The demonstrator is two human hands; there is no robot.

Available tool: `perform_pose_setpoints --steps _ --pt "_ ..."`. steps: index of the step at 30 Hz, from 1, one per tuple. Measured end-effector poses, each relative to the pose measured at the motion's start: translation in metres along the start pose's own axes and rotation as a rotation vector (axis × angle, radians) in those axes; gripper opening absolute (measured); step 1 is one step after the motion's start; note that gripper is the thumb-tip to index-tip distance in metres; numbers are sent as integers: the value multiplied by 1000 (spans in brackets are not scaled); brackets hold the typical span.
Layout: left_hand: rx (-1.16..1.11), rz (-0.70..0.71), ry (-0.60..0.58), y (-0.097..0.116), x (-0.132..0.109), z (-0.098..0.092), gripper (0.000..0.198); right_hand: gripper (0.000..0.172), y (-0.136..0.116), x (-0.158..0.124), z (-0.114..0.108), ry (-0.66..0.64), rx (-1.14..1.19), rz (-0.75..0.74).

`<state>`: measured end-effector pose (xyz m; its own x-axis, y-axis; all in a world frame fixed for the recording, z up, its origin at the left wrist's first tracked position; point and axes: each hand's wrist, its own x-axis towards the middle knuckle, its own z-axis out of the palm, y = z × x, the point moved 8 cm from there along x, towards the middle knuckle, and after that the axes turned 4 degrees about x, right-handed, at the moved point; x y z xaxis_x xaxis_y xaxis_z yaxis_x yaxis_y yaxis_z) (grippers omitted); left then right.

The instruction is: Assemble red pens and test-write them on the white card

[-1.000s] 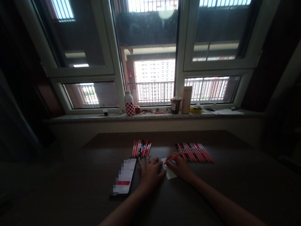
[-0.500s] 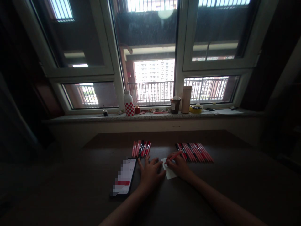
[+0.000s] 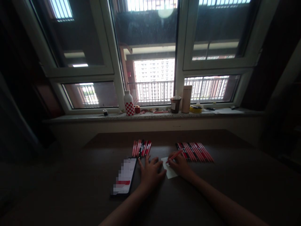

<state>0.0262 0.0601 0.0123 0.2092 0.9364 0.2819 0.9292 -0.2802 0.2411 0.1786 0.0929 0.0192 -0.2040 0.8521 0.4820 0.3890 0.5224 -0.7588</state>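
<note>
My right hand [image 3: 180, 165] is closed around a red pen [image 3: 174, 155], whose tip rests on a small white slip of paper [image 3: 170, 172] on the dark table [image 3: 211, 188]. My left hand [image 3: 150, 172] lies flat with fingers spread, pressing on the table at the paper's left edge. A small row of red pens [image 3: 141, 148] lies just beyond my left hand. A larger row of red pens [image 3: 194, 152] lies right of my right hand.
A phone [image 3: 124, 176] with a lit screen lies left of my left hand. On the windowsill [image 3: 94, 117] stand a red-checked bottle [image 3: 128, 103], a drink cup [image 3: 175, 104], a tall tumbler [image 3: 187, 99], a yellow tape roll [image 3: 196, 109] and papers [image 3: 225, 111].
The pen in my right hand has shifted slightly on the paper; my left hand stays in place.
</note>
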Motion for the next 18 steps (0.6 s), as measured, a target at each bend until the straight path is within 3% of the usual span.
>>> perform_pose_setpoints --steps 7,15,18 --pt "27 -10 15 -1 1 -1 41 14 8 0 -4 27 -3 58" --pt "109 -40 78 -1 -1 -4 36 34 8 0 -9 49 181 130" --pt "91 -55 125 -2 0 -7 34 36 14 0 -15 128 257 152"
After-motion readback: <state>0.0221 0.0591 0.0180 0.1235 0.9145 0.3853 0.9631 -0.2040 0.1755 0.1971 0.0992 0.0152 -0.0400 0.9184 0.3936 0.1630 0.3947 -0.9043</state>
